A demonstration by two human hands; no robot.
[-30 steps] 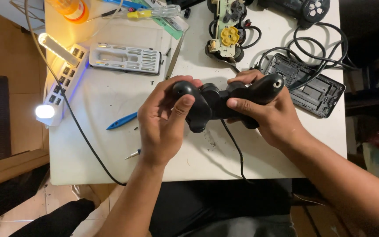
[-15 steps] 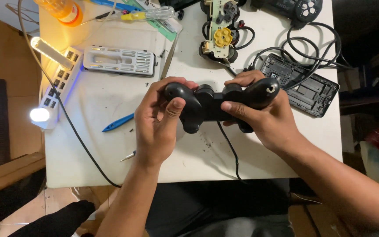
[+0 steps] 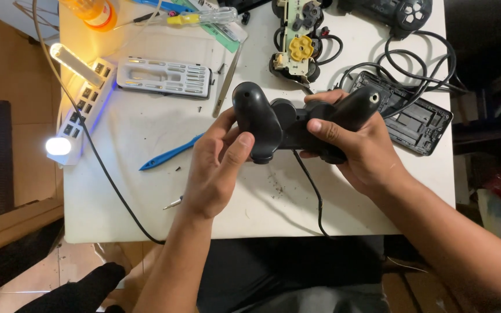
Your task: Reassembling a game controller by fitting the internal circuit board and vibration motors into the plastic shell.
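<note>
1. Left hand: closed around the left grip of the black game controller, thumb pressed on the grip's underside. Risk: a thumb slip could twist the shell apart unevenly.

2. Right hand: clasping the controller's right grip, fingers wrapped behind. The controller is held above the white surface, back facing up, not resting on anything.

3. Controller cable: hangs from the body toward the near edge of the surface. Risk: a snag would jerk the unit from both hands.

4. Dark specks and small screws near the blue pry tool: loose on the surface; an arm's sweep could scatter them to the floor.

5. Tweezers and grey bit case: beyond the hands, apart from them.

6. Opened controller board with yellow pad: exposed parts, near coiled cables; tangling is possible.

7. Lit lamp on power strip: far left, its cord trailing over the edge.
</note>
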